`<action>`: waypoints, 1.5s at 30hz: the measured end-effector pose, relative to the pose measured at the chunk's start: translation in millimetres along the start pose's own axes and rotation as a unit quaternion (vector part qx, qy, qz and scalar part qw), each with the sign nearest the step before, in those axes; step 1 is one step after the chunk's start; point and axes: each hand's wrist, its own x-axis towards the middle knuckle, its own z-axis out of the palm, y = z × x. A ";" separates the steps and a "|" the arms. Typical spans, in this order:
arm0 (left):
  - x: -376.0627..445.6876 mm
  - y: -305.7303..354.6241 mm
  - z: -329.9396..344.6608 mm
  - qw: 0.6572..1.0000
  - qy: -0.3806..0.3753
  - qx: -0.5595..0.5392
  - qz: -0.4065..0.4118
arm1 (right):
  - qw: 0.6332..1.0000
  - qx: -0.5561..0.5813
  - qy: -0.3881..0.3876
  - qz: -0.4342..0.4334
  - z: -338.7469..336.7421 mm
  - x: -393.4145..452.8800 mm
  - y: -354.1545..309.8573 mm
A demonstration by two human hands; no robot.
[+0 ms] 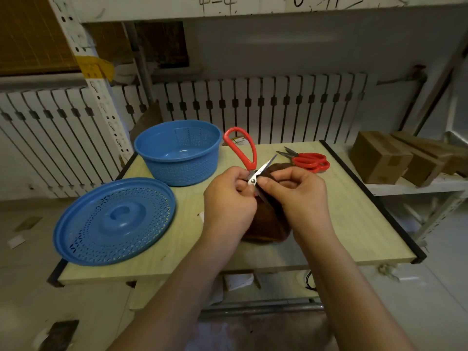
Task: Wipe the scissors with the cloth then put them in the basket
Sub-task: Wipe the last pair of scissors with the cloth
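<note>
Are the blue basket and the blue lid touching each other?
Apart. The head view shows a strip of bare tabletop between the blue basket and the blue lid lying nearer the person.

At the table's front-left corner you have a blue perforated lid, overhanging the left edge a little. Off the right edge, cardboard boxes sit on a low shelf (side by side). A white radiator runs behind the far edge.
</note>
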 end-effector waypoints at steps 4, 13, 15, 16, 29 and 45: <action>-4.7 3.9 1.2 0.999 0.018 0.040 0.033 | 1.000 -0.004 0.019 0.011 5.9 3.5 -2.9; -5.7 -3.8 -2.3 0.999 0.012 -0.038 0.030 | 0.983 0.145 0.024 0.111 11.0 3.9 -5.4; -6.0 -1.8 -3.0 0.998 -0.007 -0.069 0.003 | 0.975 0.181 0.028 0.126 6.6 6.2 -1.7; -5.1 -1.5 -3.8 0.996 -0.016 -0.089 -0.015 | 0.975 0.187 0.024 0.121 4.6 5.9 -0.5; 11.2 -1.5 -5.4 0.997 0.005 -0.064 -0.040 | 0.980 -0.146 0.034 -0.131 3.0 -4.2 -11.1; -4.6 -1.2 0.0 0.998 0.050 0.026 0.028 | 0.987 -0.124 0.094 -0.030 24.0 4.8 -6.6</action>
